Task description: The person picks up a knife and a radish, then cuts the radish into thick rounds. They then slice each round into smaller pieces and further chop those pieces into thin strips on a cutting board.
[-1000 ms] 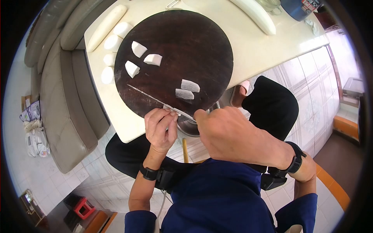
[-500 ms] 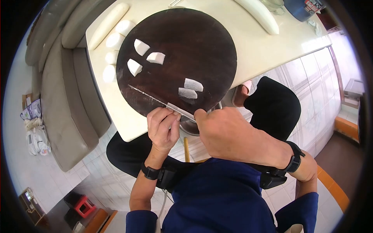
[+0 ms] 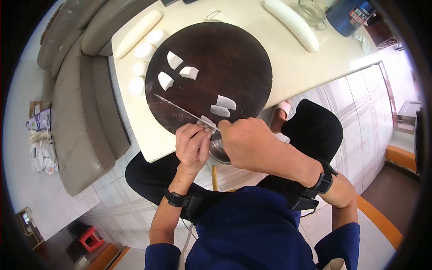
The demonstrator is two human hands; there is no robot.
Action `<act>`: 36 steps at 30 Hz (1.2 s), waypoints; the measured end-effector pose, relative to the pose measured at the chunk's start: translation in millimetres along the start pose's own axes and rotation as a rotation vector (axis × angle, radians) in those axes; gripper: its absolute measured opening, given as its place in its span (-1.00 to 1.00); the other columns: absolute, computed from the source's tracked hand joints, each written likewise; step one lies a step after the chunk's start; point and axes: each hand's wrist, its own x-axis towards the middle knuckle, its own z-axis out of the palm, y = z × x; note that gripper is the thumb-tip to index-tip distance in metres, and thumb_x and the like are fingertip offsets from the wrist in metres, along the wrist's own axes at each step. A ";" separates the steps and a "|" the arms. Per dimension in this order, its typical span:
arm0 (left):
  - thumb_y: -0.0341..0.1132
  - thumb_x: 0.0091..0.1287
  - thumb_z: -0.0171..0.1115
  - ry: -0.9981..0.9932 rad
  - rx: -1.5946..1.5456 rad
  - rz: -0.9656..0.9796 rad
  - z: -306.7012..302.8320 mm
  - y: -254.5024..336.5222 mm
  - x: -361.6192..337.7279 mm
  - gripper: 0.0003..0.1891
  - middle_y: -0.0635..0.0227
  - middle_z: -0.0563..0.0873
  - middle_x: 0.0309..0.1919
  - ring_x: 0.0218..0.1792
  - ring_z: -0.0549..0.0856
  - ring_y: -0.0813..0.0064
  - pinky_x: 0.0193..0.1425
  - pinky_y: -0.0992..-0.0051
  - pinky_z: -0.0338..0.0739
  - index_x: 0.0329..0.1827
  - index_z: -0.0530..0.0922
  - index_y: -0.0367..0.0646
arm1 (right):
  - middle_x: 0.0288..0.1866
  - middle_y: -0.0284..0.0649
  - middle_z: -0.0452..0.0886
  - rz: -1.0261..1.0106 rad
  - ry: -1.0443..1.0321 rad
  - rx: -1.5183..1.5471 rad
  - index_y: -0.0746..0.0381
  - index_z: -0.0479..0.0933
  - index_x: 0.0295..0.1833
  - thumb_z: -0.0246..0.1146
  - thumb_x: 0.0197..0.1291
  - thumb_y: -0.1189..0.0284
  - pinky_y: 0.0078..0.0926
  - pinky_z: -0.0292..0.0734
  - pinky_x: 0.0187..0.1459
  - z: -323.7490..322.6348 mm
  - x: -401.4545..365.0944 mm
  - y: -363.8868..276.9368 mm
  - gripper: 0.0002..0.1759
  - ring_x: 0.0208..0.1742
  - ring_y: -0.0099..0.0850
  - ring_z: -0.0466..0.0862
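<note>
On the round dark chopping board [image 3: 238, 54], my right hand [image 3: 252, 143] is closed around the handle of a knife [image 3: 177, 107]. Its thin blade runs to the upper left, seen almost edge-on. My left hand [image 3: 192, 145] pinches a white radish piece [image 3: 208, 120] at the board's near edge, and the blade is against that piece. Part of the radish is hidden by the fingers and blade. Two flat radish slices [image 3: 220, 110] lie just beyond my right hand. Three thick radish wedges [image 3: 174, 60] sit farther left on the board.
Left of the board lie a long peeled radish [image 3: 138, 33] and several radish chunks [image 3: 137, 85]. Another whole radish [image 3: 292, 24] is at the back right, near a glass mug [image 3: 310, 13] and a blue tub [image 3: 346, 19]. A peeler [image 3: 212, 15] lies behind the board. Below its near edge is a metal bowl [image 3: 219, 150].
The view has shifted, so the board sits lower. A radish slice now shows leaning on the far side of the blade. Both hands keep their holds, with the right hand slightly farther left.
</note>
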 end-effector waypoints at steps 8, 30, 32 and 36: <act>-0.64 0.06 0.41 -0.095 0.025 0.016 -3.8 5.4 9.5 -0.73 0.19 0.69 -0.10 -0.11 0.65 0.15 -0.02 0.32 0.57 -0.14 0.69 -0.28 | -0.61 0.13 0.52 0.095 0.070 0.016 0.43 0.43 -0.35 0.16 0.21 0.50 -0.03 0.50 -0.38 -15.4 -5.6 20.8 -0.82 -0.48 0.13 0.60; -0.51 0.18 0.39 -0.262 0.014 -0.515 -8.3 35.6 42.7 -0.74 0.30 0.60 -0.52 -0.54 0.62 0.33 -0.40 0.43 0.52 -0.09 0.58 -0.18 | -0.52 0.26 0.46 0.295 0.186 0.317 0.48 0.38 -0.40 0.13 0.24 0.49 0.02 0.40 -0.31 -44.4 -21.9 12.1 -0.75 -0.39 0.23 0.54; -0.56 0.15 0.42 -0.240 -0.049 -0.519 -17.6 30.1 46.8 -0.71 0.36 0.63 -0.36 -0.42 0.60 0.55 -0.29 0.57 0.53 -0.07 0.61 -0.21 | -0.53 0.25 0.47 0.320 0.150 0.264 0.46 0.38 -0.40 0.13 0.24 0.50 0.02 0.42 -0.32 -46.7 -24.8 9.4 -0.77 -0.39 0.22 0.55; -0.61 0.09 0.36 -0.455 0.019 -0.274 -42.7 10.9 69.2 -0.59 0.18 0.67 0.04 0.04 0.67 0.26 0.09 0.37 0.59 0.06 0.63 -0.23 | -0.54 0.22 0.49 0.265 0.159 0.137 0.43 0.38 -0.40 0.12 0.25 0.51 0.03 0.43 -0.31 -44.0 -27.8 11.1 -0.78 -0.39 0.21 0.56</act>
